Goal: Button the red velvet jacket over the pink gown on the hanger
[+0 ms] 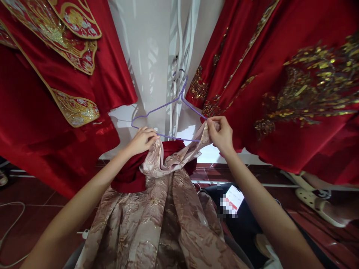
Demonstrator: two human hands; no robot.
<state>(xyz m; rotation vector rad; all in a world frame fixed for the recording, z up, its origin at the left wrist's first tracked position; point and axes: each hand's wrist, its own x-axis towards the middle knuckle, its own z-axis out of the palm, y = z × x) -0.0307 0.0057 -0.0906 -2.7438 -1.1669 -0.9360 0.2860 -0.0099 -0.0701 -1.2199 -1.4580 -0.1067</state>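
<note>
Red embroidered gowns [112, 74] hang on both sides, cut off by the frame. Between them a pink-gold brocade garment [148, 209] fills the foreground, lower end out of view. Its top edge [181, 158] sags at a purple hanger [181, 96], whose right end is covered. The left hand [144, 140] pinches one side of that edge, the right hand [223, 133] the other, apparently to spread it; whether either also grips the hanger is unclear.

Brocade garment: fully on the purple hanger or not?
Not fully. The left end of the purple hanger is bare; the right is hidden where the right hand pinches the brocade garment, can't tell if tucked in.
</note>
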